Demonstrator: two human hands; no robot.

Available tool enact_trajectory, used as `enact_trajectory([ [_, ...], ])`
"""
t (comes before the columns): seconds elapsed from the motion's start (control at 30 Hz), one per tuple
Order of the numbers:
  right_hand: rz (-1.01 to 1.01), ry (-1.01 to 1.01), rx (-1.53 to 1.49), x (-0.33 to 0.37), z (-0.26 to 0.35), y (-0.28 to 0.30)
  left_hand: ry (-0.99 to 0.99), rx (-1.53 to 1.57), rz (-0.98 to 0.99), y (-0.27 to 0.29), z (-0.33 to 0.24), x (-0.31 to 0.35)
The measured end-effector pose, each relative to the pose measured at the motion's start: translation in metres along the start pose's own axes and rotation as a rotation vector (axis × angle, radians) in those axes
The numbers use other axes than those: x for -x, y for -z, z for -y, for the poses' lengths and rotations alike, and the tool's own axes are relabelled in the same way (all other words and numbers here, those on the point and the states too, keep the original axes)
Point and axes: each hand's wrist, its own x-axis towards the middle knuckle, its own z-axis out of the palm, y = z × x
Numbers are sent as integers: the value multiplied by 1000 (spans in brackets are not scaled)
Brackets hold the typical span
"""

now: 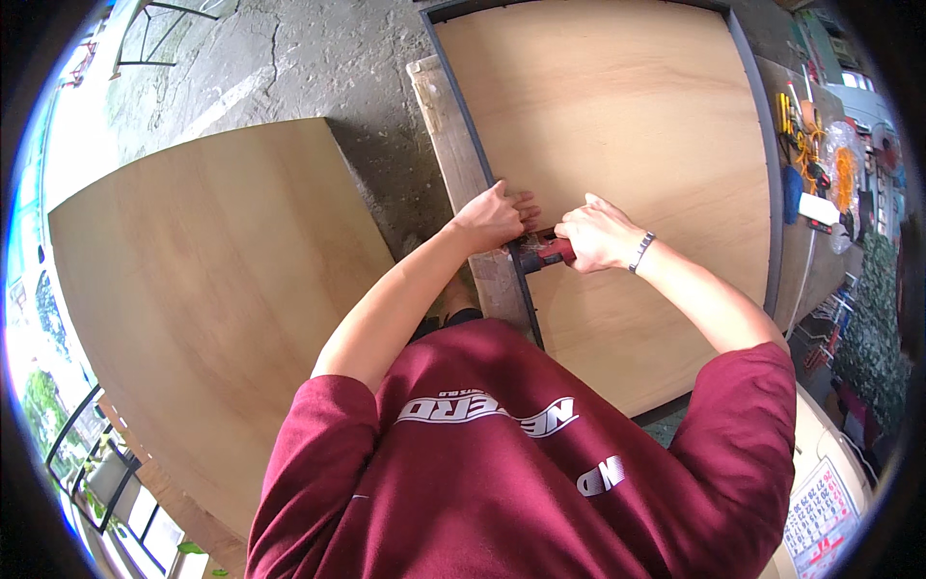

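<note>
A large pale plywood panel (617,116) lies before me inside a raised dark frame (463,106). My left hand (494,216) wraps over the frame's left rail, its fingers curled onto the inner side. Just right of it, my right hand (600,234) grips a compact red and black power tool (555,254). The tool's dark end sits against the inside of the same rail, close below my left fingertips. What lies between that end and the rail is too small to make out.
Left of me stands a second curved-looking plywood panel (222,280). A wooden plank (449,145) runs under the frame's left side. At the right, a bench holds yellow-handled tools (786,114) and an orange cord bundle (846,179). A printed calendar (820,521) lies lower right.
</note>
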Motion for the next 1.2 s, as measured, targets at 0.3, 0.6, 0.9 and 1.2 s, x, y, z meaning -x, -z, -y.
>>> enact_trajectory([
  [0.3,87,-64,36,2,4,17,-32,0,7,3,5,0],
  [0.6,25,-113,-60,4,-34,55,6,-25,-233,14,83,6],
  [0.9,84,-100,-5,-65,-43,105,-153,5,-293,25,137,4],
  [1.2,52,-35,-40,-85,-49,91,-158,48,-298,4,137,-2],
])
